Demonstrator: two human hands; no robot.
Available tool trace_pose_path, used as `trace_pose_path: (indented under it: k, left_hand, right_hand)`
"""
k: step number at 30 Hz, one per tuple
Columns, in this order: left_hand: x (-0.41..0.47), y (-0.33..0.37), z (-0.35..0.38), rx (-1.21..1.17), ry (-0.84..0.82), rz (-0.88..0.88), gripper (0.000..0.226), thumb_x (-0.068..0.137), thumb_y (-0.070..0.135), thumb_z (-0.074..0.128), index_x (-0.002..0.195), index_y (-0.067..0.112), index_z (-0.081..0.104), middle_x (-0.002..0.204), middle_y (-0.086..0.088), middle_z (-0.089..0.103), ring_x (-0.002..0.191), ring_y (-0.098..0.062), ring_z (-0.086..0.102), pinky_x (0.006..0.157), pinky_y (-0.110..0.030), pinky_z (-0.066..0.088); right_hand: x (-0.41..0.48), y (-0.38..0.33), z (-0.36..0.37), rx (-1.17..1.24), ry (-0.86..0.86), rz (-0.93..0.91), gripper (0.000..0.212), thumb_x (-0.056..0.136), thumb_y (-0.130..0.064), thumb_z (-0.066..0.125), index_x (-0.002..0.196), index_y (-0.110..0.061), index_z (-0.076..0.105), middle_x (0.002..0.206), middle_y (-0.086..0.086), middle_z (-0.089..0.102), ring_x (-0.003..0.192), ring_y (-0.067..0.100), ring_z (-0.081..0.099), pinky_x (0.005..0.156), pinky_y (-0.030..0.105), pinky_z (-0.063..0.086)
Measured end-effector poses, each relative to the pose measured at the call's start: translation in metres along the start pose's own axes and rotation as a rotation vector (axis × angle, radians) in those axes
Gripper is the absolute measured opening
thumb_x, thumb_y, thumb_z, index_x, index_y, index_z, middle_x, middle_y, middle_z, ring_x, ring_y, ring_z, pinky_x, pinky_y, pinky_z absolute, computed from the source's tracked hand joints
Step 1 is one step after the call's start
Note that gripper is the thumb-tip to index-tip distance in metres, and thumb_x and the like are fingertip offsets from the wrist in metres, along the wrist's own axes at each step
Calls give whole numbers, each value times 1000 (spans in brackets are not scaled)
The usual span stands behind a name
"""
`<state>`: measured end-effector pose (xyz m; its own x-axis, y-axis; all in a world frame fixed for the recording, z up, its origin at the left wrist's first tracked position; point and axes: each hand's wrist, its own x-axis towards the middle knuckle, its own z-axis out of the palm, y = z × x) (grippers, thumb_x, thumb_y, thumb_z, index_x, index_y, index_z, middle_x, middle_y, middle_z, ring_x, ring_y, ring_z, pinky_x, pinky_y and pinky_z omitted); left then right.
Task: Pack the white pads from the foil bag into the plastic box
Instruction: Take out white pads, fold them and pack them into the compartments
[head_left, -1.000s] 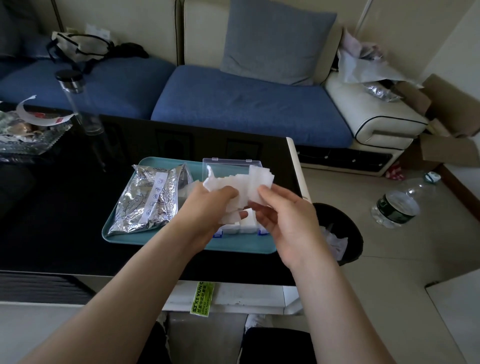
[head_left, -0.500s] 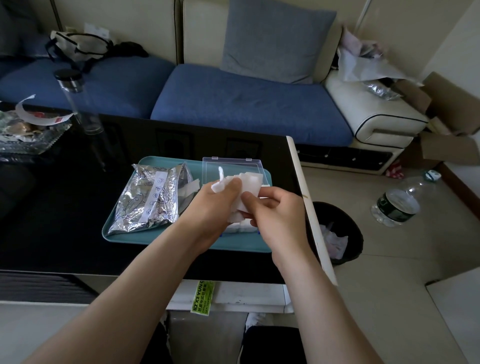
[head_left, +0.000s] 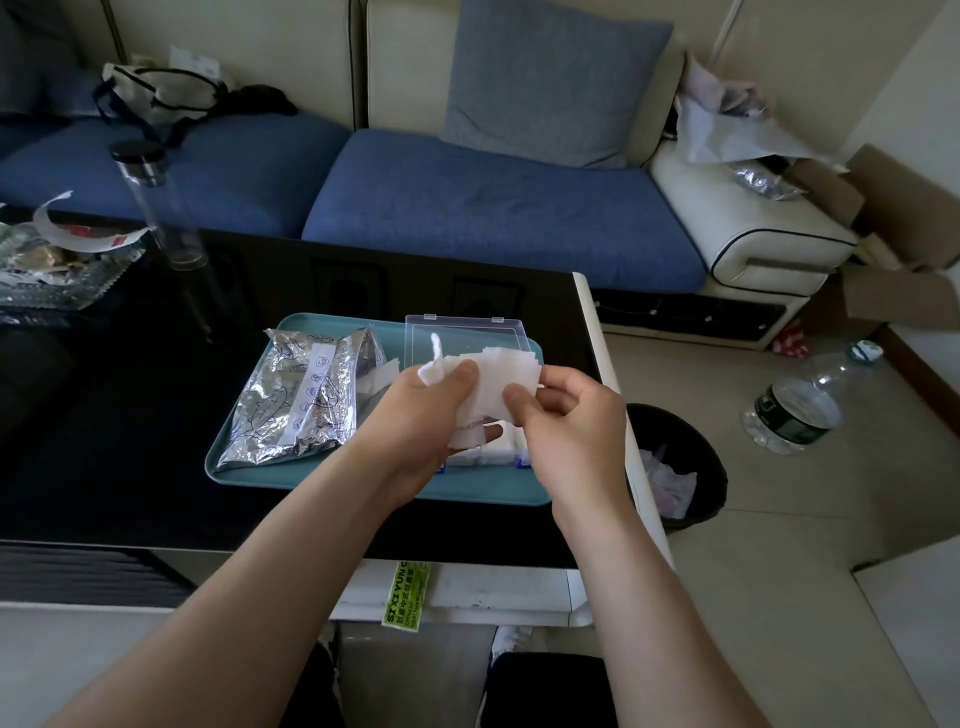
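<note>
White pads in L hand & R hand grip

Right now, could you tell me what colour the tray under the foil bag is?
The tray is teal, seen in the head view.

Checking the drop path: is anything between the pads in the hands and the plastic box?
Nothing visible. The left hand and right hand hold the white pads just above the open plastic box, its lid up behind. The foil bag lies off to the left. The hands hide much of the box.
</note>
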<state>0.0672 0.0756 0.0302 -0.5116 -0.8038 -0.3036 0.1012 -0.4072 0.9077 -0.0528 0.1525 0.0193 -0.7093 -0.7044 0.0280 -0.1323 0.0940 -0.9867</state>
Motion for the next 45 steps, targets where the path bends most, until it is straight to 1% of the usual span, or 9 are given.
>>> trace_pose_path:
  k: [6, 10, 14, 22, 25, 29, 34, 42, 45]
  left_hand:
    - [3, -2, -3, 151, 31, 40, 23, 110, 25, 51, 121, 11, 67, 112, -12, 73, 88, -18, 75, 68, -31, 62]
    - [7, -3, -7, 144, 68, 11, 27, 111, 26, 51, 125, 10, 68, 112, -16, 76, 94, -27, 79, 78, -43, 66]
    - [8, -2, -8, 80, 70, 0, 23, 111, 24, 51, 117, 12, 69, 107, -14, 78, 96, -30, 78, 83, -47, 65]
    - [7, -4, -10, 95, -99, 43, 30, 107, 25, 59, 123, 2, 70, 116, -20, 76, 112, -36, 73, 98, -51, 59]
    - [9, -6, -13, 100, -101, 8, 26, 104, 17, 64, 125, 1, 69, 118, -22, 75, 115, -39, 72, 100, -57, 57]
    - [8, -5, -16, 160, -62, -49, 20, 101, 12, 68, 119, 4, 70, 112, -21, 77, 107, -40, 74, 92, -56, 61]
    - [8, -6, -19, 275, -87, -134, 24, 97, 16, 74, 117, 4, 69, 111, -21, 77, 101, -37, 76, 86, -51, 64]
    - [9, -6, -19, 361, -150, -120, 24, 100, 17, 71, 119, 4, 68, 106, -19, 78, 98, -35, 77, 89, -53, 63]
    - [6, -1, -18, 472, -212, -109, 18, 101, 16, 64, 112, 2, 71, 93, -15, 77, 79, -20, 75, 71, -34, 62]
  right_hand:
    - [-2, -2, 0, -11, -84, 9, 12, 94, -17, 76, 103, -25, 77, 92, -9, 77, 85, -3, 70, 62, 7, 50]
    - [-1, -3, -1, 73, -42, 15, 20, 95, -13, 75, 90, -32, 74, 84, -11, 79, 80, -2, 73, 62, 9, 51]
    - [0, -5, -2, 96, -13, -54, 17, 97, -11, 72, 106, -25, 75, 91, -9, 80, 86, 4, 76, 70, 15, 56]
    - [-4, -4, 4, -34, -112, -120, 45, 90, -21, 85, 131, -17, 68, 90, -5, 80, 79, 4, 76, 65, 14, 55]
    - [-3, -3, 1, -203, -132, -242, 67, 86, -23, 88, 146, -30, 56, 109, -8, 69, 82, 2, 71, 66, 14, 55]
    - [-3, 1, -5, -506, -355, -349, 109, 77, -29, 93, 162, -43, 27, 136, -14, 38, 113, -7, 50, 91, 4, 43]
    - [-4, -1, -4, -641, -409, -367, 79, 85, -21, 86, 154, -24, 49, 141, -8, 54, 128, 9, 53, 105, 22, 46]
    - [-3, 3, -7, -622, -469, -358, 81, 88, -35, 81, 158, -32, 41, 140, -12, 52, 128, 8, 52, 108, 32, 50]
    - [-4, -3, -10, -473, -430, -334, 71, 96, -24, 68, 159, -39, 40, 141, -15, 50, 129, 4, 49, 109, 27, 46]
